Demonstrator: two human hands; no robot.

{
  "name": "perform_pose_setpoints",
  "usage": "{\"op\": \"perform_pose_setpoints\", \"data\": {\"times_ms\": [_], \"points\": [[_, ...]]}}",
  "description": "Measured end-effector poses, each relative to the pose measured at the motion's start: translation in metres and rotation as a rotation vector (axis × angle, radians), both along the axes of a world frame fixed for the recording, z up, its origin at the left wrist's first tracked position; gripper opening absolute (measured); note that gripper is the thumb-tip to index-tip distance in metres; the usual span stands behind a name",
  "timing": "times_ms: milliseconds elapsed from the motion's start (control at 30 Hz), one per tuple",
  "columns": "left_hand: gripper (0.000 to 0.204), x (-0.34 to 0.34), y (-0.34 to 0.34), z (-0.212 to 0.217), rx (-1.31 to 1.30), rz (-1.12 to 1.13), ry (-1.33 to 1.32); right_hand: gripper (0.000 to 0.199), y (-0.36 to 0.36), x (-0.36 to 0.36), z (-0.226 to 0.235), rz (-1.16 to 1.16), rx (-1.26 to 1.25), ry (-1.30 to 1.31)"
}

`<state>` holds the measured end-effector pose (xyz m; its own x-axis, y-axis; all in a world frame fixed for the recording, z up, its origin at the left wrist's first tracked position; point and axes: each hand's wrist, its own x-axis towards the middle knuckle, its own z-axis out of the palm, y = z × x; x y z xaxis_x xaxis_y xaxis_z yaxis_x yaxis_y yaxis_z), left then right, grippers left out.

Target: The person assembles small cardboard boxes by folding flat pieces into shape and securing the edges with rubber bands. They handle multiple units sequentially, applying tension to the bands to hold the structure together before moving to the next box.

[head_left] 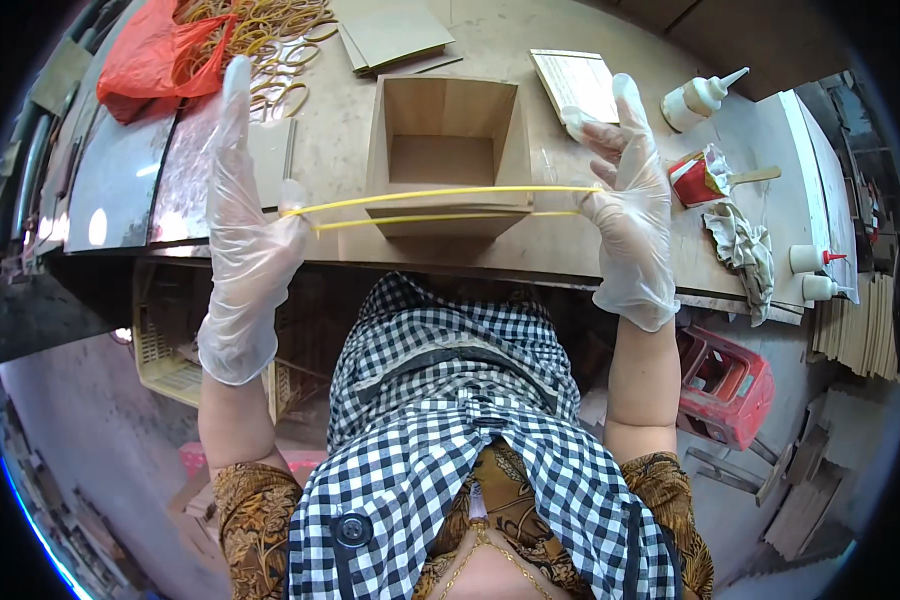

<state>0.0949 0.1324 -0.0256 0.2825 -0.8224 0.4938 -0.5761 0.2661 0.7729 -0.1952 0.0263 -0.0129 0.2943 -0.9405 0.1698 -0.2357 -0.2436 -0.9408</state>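
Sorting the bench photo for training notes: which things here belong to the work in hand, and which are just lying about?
In hand:
left hand
right hand
stretched yellow rubber band
open wooden box

Lying about:
glue bottle
rag
red bag
loose rubber bands

A thin yellow rubber band (450, 203) was stretched taut into two nearly parallel horizontal strands. It spanned just above the near wall of an open, square, brown wooden box (443, 150) standing upright on the workbench.

a worn wooden workbench (530, 255) stands over a grey concrete floor (90, 420), lit by daylight.
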Motion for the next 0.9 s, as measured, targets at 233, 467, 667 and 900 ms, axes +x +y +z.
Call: {"op": "perform_pose_setpoints", "data": {"times_ms": [233, 467, 667, 900], "points": [[0.099, 0.007, -0.017, 0.009, 0.201, -0.285, 0.076, 0.106, -0.01, 0.004, -0.002, 0.106, 0.128, -0.12], [0.107, 0.023, -0.051, 0.011, 0.455, -0.569, -0.141, 0.113, -0.035, 0.011, -0.027, 0.447, 0.031, -0.265], [0.107, 0.02, -0.061, 0.011, 0.355, -0.633, -0.145, 0.13, -0.038, 0.019, -0.023, 0.457, 0.152, -0.227], [0.096, 0.021, -0.065, -0.009, 0.225, -0.61, 0.062, 0.118, -0.045, 0.025, -0.031, 0.393, 0.132, -0.278]]}}
